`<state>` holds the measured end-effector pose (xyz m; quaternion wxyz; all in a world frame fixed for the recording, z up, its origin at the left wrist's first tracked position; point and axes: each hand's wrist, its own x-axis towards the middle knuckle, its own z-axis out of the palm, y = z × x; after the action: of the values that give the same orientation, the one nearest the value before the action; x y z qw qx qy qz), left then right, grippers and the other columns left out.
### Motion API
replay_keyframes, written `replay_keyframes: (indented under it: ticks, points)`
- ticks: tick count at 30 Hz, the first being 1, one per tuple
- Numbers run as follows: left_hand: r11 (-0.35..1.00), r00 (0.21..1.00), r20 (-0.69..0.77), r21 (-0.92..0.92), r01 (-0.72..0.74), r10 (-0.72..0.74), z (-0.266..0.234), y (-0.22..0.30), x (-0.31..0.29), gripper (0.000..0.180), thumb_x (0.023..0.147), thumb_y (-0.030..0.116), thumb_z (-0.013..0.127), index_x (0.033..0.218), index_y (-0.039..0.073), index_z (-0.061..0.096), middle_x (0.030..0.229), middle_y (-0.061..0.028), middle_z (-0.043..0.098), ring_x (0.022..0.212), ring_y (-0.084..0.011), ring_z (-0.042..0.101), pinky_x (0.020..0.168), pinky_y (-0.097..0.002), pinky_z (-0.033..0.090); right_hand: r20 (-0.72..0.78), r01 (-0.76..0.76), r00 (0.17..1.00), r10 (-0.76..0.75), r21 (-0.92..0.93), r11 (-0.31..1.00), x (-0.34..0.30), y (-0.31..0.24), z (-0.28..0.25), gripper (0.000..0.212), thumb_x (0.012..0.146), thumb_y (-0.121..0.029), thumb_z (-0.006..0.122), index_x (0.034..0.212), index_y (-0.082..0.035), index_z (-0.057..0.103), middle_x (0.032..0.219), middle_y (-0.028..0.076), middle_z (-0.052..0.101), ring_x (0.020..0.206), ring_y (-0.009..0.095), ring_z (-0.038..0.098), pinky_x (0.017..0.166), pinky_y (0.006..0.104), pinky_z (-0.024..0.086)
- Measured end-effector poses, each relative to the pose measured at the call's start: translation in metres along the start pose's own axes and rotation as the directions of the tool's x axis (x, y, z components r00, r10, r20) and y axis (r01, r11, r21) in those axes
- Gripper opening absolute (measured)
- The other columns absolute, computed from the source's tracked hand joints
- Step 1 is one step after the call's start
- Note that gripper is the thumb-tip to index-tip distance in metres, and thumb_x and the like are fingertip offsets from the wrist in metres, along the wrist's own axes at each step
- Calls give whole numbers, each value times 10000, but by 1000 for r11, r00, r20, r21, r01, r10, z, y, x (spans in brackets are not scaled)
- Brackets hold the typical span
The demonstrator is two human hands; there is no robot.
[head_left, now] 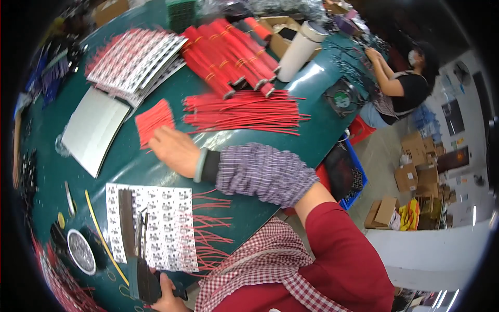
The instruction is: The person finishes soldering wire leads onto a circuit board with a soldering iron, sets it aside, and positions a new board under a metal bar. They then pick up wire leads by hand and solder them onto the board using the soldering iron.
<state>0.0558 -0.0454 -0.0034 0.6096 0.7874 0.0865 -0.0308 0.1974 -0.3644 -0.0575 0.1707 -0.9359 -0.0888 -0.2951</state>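
Observation:
My left hand [167,297], at the lower edge, is wrapped round the handle of a black pistol-shaped tool [143,283] with thin metal prongs, which looks like a soldering gun. The prongs reach over a white circuit board panel [174,229] printed in rows, with red wires [213,239] sticking out from its right side. A dark strip [126,218] lies on that panel. Further off, my right hand [179,151] has its fingers closed at the lower edge of a small pile of short red wires [154,120]; the fingertips are partly hidden.
Longer red wires [244,112], bundled red wires [223,54] and a white flask [304,51] stand beyond my right hand. Stacked panels [138,62] and a grey sheet [95,127] lie far left. Nearer are a metal bowl [81,252] and yellow tube [104,234]. A co-worker [400,86] sits at right.

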Motion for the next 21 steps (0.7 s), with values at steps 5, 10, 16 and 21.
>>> replay_keyframes:
  ticks: [5, 10, 16, 21]
  points:
    - [976, 976, -19, -37, 216, -217, 9, 18, -12, 320, 817, -6, 793, 1114, -49, 682, 945, -57, 697, 758, -99, 603, 676, -259, 491, 48, -82, 996, 71, 307, 948, -41, -32, -59, 154, 788, 12, 687, 913, -33, 609, 853, 114, 555, 816, 308, 582, 720, 405, 488]
    - [987, 988, 51, 71, 141, -145, 14, 15, -15, 286, 773, 26, 825, 1032, -31, 719, 1005, -74, 741, 852, -128, 683, 778, -276, 534, 133, -243, 970, 205, 447, 861, -72, -61, -70, 131, 788, 71, 722, 896, -1, 702, 792, 95, 608, 674, 240, 595, 576, 335, 466]
    - [995, 990, 132, 95, 34, -47, 13, 16, -14, 294, 777, 20, 803, 1057, -13, 718, 997, -84, 740, 840, -143, 689, 770, -283, 539, 168, -241, 968, 187, 413, 878, -80, -72, -64, 163, 775, 56, 717, 912, -27, 685, 798, 85, 574, 748, 271, 607, 630, 381, 494]
    - [962, 983, 147, 232, -145, 113, 19, 11, -14, 219, 777, 64, 808, 975, 6, 737, 921, -68, 732, 752, -139, 673, 703, -282, 520, 152, -206, 976, 159, 385, 900, -78, -73, -66, 175, 757, 84, 730, 904, -9, 706, 784, 88, 604, 671, 243, 608, 573, 351, 475]
